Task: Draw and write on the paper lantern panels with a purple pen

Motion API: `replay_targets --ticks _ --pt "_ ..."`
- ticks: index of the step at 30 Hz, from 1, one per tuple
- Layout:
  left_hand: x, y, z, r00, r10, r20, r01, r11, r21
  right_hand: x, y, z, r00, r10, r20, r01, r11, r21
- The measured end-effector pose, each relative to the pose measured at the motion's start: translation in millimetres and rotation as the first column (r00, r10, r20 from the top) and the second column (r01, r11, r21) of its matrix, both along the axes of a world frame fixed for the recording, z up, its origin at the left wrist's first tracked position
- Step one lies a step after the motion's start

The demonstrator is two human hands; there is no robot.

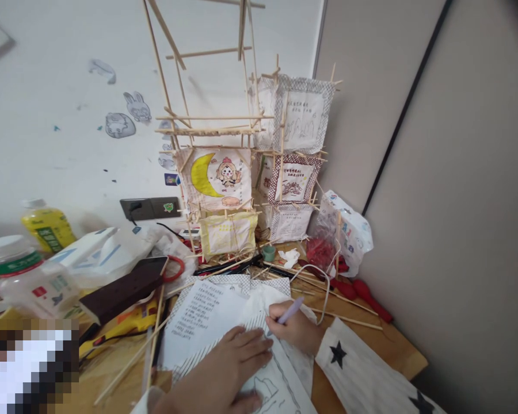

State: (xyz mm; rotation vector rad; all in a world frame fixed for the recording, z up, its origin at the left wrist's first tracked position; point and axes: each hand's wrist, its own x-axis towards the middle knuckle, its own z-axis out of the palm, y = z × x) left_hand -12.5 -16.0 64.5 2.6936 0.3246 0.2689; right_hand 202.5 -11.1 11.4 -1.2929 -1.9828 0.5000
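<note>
My right hand [297,329] grips a pale purple pen [291,310], its tip at the striped border of a white drawing sheet [282,368]. Flat on that sheet rests my left hand [224,368], fingers spread, covering part of the line drawing. Left of the hands, a sheet of handwritten text [202,313] overlaps other papers with crosshatched borders. Thin white material [259,299] lies beside the right hand and partly under the drawing sheet.
Stick frames with decorated panels [216,178] [296,178] stand at the back. Left are a white-capped bottle [30,282], a dark box [125,290] and a yellow glue gun [118,330]. Loose sticks [354,319], a white cable [328,287] and a red-handled tool [366,293] lie right.
</note>
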Motion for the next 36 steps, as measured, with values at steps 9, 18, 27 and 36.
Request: replay_targets --ticks 9,18,27,36 --pt "-1.2 -0.1 -0.5 0.998 0.007 -0.057 -0.008 1.0 -0.018 -0.3 -1.2 0.8 0.999 -0.043 0.002 0.043 0.999 0.005" --pt "-1.1 -0.6 -0.8 1.0 0.005 0.01 -0.005 1.0 -0.005 -0.9 -1.1 1.0 0.994 -0.107 0.007 0.107 0.994 0.025" --pt "-0.6 -0.8 0.8 1.0 0.006 -0.018 -0.006 1.0 0.001 0.1 0.4 -1.6 0.993 -0.12 0.017 0.119 0.992 0.048" --pt "-0.9 -0.6 0.0 0.997 0.001 -0.078 -0.002 1.0 -0.005 -0.2 0.7 -1.4 0.988 -0.152 0.041 0.15 0.987 0.051"
